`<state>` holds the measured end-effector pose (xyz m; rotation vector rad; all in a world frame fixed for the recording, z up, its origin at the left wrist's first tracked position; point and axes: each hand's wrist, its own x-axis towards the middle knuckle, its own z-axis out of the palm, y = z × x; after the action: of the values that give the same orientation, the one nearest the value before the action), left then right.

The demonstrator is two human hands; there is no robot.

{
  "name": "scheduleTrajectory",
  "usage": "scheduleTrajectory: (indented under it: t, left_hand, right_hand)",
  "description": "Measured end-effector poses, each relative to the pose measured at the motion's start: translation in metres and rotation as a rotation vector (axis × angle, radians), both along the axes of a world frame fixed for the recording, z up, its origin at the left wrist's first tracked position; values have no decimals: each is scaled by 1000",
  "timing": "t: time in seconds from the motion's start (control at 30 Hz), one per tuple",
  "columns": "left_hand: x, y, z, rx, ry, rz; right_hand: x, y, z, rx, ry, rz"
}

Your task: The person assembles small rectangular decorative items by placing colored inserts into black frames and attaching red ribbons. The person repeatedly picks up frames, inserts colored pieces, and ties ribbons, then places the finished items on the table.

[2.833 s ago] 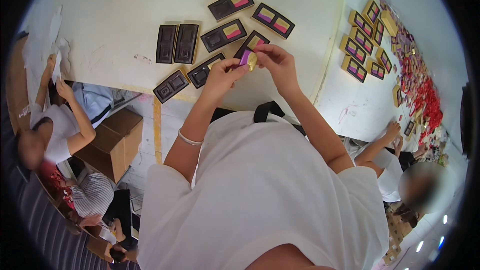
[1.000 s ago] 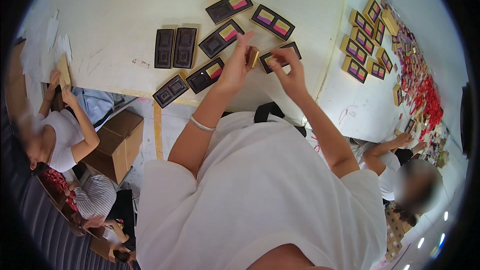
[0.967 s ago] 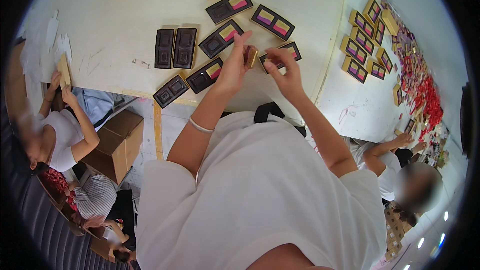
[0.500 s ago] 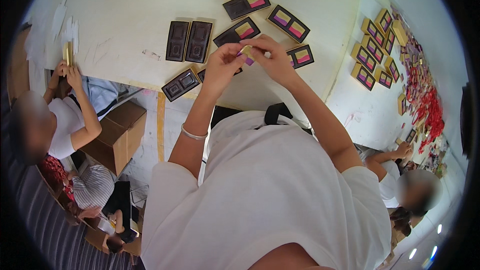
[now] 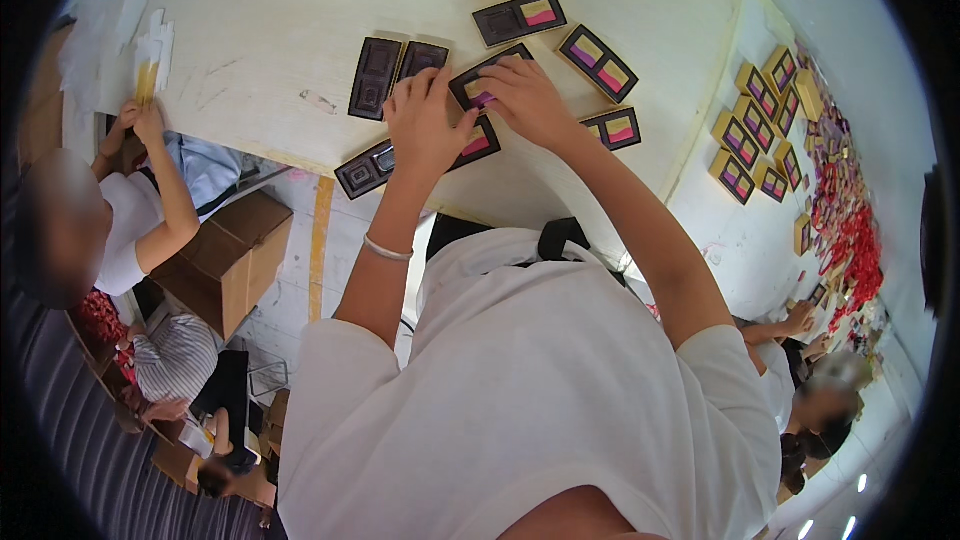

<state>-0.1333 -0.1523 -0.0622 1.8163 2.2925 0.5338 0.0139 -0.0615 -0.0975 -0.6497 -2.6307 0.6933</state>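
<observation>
My right hand (image 5: 530, 105) is over a dark two-compartment box (image 5: 462, 90) with a gold edge. Its fingertips are on a small purple-and-gold piece (image 5: 480, 97) at the box's left compartment. Spread fingers mark my left hand (image 5: 422, 125), which reaches over the lower end of an upright dark tray box (image 5: 423, 58); whether it touches is hidden. Below the hands lies another box with a pink-and-gold piece (image 5: 479, 143), partly behind my left hand. A dark box (image 5: 366, 171) sits left of my left wrist, its compartments showing no piece.
Boxes with a single pink piece (image 5: 518, 16) lie farther off. A filled box (image 5: 598, 64) is to the right. Several filled boxes (image 5: 740, 140) and a heap of red and purple pieces (image 5: 845, 230) cover the right side. A person (image 5: 150, 130) handles gold strips at left.
My hands have parted. The right has carried the purple-and-gold piece to the box; the left has moved left with its fingers spread. The view has shifted slightly.
</observation>
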Motion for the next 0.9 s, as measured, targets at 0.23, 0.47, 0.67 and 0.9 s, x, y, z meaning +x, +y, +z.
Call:
scheduleTrajectory:
  t: [0.23, 0.47, 0.67, 0.9]
  left_hand:
    - [-1, 4, -14, -98, 30, -61]
    - [-3, 11, -18, -109, 13, -101]
    - [5, 15, -10, -86, 77, -156]
    - [45, 41, -17, -102, 155, -350]
  right_hand:
    - [-12, 0, -5, -136, 62, -97]
    - [-17, 4, -14, -128, -45, -74]
    - [1, 11, -5, 208, -39, -325]
    - [58, 14, -26, 223, -283, -638]
